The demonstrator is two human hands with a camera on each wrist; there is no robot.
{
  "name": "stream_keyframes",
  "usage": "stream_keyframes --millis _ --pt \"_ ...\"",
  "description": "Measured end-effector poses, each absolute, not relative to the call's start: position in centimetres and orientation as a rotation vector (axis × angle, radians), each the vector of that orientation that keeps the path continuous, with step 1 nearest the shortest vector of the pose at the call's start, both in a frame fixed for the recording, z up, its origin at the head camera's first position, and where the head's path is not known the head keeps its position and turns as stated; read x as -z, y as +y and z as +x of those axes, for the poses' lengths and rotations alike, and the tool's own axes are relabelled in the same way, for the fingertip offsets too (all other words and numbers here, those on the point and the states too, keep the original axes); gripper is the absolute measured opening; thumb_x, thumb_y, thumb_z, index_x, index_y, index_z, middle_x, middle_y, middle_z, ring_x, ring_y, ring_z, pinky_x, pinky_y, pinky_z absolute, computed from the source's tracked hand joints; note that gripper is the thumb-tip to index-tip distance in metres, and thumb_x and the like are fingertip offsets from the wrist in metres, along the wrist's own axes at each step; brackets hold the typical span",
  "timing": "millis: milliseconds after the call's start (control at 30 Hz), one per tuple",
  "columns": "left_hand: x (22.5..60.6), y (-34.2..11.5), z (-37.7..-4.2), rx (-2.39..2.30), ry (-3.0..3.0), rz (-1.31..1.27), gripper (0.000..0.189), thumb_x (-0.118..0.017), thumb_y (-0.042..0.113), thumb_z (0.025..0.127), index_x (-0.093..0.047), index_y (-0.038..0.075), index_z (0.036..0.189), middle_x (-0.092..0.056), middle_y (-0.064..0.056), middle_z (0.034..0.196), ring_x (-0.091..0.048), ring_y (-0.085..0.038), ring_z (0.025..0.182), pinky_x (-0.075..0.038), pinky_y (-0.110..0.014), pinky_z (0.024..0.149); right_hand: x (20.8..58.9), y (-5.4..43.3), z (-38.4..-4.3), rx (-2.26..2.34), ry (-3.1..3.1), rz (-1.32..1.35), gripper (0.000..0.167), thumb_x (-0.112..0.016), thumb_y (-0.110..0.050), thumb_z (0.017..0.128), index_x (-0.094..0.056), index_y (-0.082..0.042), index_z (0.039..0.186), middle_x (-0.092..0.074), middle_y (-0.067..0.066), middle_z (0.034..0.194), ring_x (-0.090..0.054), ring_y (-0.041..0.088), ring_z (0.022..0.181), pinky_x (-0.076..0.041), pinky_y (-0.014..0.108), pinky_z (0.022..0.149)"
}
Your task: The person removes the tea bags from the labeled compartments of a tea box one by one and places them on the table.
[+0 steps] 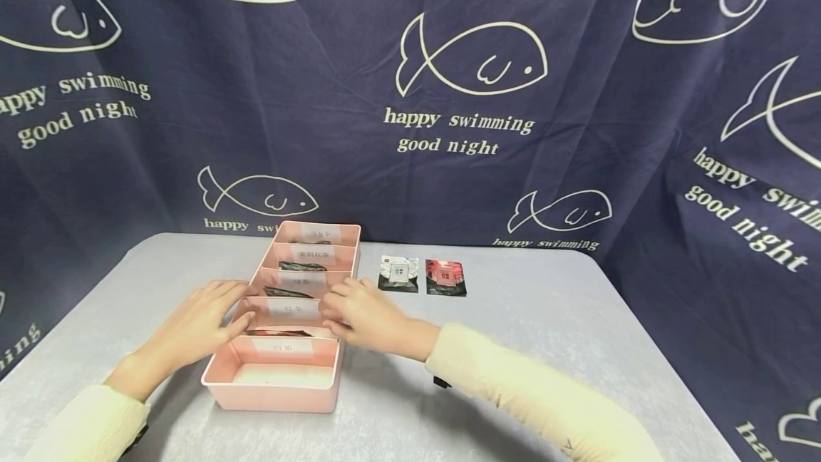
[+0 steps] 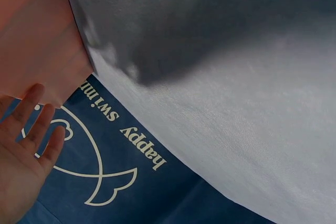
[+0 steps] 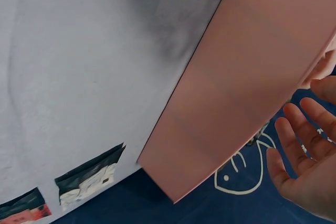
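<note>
A long pink box (image 1: 272, 398) with several labelled compartments stands on the table, its length running away from me. My left hand (image 1: 199, 319) is at its left rim, thumb and fingers reaching over the second compartment from the front. Opposite it, my right hand (image 1: 368, 316) has its fingertips at the right rim of the same compartment. A red and dark packet (image 1: 282, 334) lies low in that compartment, between the hands. Dark packets (image 1: 288, 292) show in the compartments behind. In the wrist views the fingers look loosely extended beside the box; some fingertips are hidden.
To the right of the box, a white and black packet (image 1: 398, 274) and a red and black packet (image 1: 446, 278) lie flat side by side. The grey-white table (image 1: 513, 348) ends at a dark blue curtain (image 1: 359, 127) with fish drawings.
</note>
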State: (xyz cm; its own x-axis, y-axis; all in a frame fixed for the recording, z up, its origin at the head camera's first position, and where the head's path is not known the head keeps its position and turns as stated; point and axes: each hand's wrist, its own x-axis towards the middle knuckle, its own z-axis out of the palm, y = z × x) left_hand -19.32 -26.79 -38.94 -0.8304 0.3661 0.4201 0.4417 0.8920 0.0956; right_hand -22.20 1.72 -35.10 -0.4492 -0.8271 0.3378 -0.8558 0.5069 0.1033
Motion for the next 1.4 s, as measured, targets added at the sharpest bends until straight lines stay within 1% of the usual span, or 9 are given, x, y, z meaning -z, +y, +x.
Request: stream_keyframes --millis 100,200,267,400,467,900,1067,1400 --pt "39.1 -26.8 -19.4 0.259 -2.651 -0.593 0.041 -0.062 0.027 0.082 -0.058 0.000 0.113 -0.059 -0.018 0.115 -0.051 -0.037 0.110 -0.038 -0.053 0.092 35.2 1.2 -22.0 -0.090 -2.394 1.422 0.015 -0.059 -0.031 0.086 -0.060 -0.020 0.096 -0.058 -0.010 0.089 -0.050 0.009 0.086 -0.038 0.021 0.069" --pt "39.2 -26.9 -19.4 0.256 -2.646 -0.596 0.042 -0.062 0.026 0.081 -0.057 0.000 0.113 -0.059 -0.019 0.114 -0.051 -0.037 0.109 -0.038 -0.053 0.092 35.3 0.7 -21.8 -0.071 -2.393 1.441 0.015 -0.059 -0.033 0.086 -0.059 -0.020 0.095 -0.058 -0.011 0.088 -0.051 0.008 0.086 -0.038 0.021 0.070" --pt "39.2 -26.9 -19.3 0.254 -2.644 -0.595 0.042 -0.062 0.026 0.081 -0.057 0.000 0.113 -0.059 -0.019 0.114 -0.051 -0.038 0.109 -0.039 -0.054 0.091 35.3 0.4 -21.7 -0.058 -2.400 1.453 0.015 -0.059 -0.033 0.086 -0.059 -0.020 0.094 -0.059 -0.011 0.090 -0.051 0.008 0.087 -0.038 0.020 0.070" --pt "39.2 -26.9 -19.3 0.252 -2.646 -0.592 0.042 -0.062 0.026 0.081 -0.057 -0.001 0.114 -0.060 -0.019 0.114 -0.051 -0.037 0.109 -0.039 -0.054 0.091 35.4 -0.2 -21.5 -0.047 -2.408 1.470 0.018 -0.059 -0.033 0.087 -0.060 -0.020 0.099 -0.062 -0.011 0.099 -0.053 0.008 0.092 -0.038 0.018 0.071" --pt "39.2 -26.9 -19.2 0.253 -2.651 -0.590 0.043 -0.062 0.026 0.081 -0.057 0.000 0.114 -0.059 -0.019 0.115 -0.051 -0.037 0.110 -0.039 -0.054 0.091 35.5 -0.4 -21.5 -0.038 -2.407 1.470 0.017 -0.058 -0.034 0.087 -0.060 -0.021 0.098 -0.062 -0.010 0.099 -0.053 0.008 0.093 -0.038 0.018 0.071" --pt "39.0 -26.9 -19.2 0.254 -2.660 -0.587 0.044 -0.062 0.027 0.082 -0.057 0.000 0.115 -0.059 -0.020 0.116 -0.050 -0.038 0.110 -0.038 -0.054 0.092 36.1 -1.2 -21.8 -0.130 -2.402 1.477 0.008 -0.060 -0.030 0.087 -0.060 -0.022 0.089 -0.061 -0.012 0.091 -0.053 0.006 0.087 -0.033 0.015 0.066" --pt "39.0 -26.9 -19.3 0.260 -2.655 -0.594 0.043 -0.062 0.027 0.081 -0.057 0.000 0.115 -0.059 -0.019 0.116 -0.051 -0.038 0.110 -0.039 -0.054 0.091 36.1 -1.3 -21.8 -0.166 -2.402 1.472 0.008 -0.059 -0.028 0.087 -0.062 -0.023 0.092 -0.062 -0.013 0.093 -0.054 0.005 0.088 -0.033 0.015 0.067" --pt "38.9 -26.8 -19.2 0.260 -2.665 -0.608 0.046 -0.060 0.029 0.082 -0.056 -0.001 0.117 -0.058 -0.021 0.118 -0.050 -0.039 0.111 -0.038 -0.054 0.092 36.1 -1.7 -22.0 -0.197 -2.424 1.473 0.012 -0.060 -0.024 0.086 -0.064 -0.023 0.098 -0.064 -0.013 0.097 -0.055 0.005 0.092 -0.036 0.015 0.071"
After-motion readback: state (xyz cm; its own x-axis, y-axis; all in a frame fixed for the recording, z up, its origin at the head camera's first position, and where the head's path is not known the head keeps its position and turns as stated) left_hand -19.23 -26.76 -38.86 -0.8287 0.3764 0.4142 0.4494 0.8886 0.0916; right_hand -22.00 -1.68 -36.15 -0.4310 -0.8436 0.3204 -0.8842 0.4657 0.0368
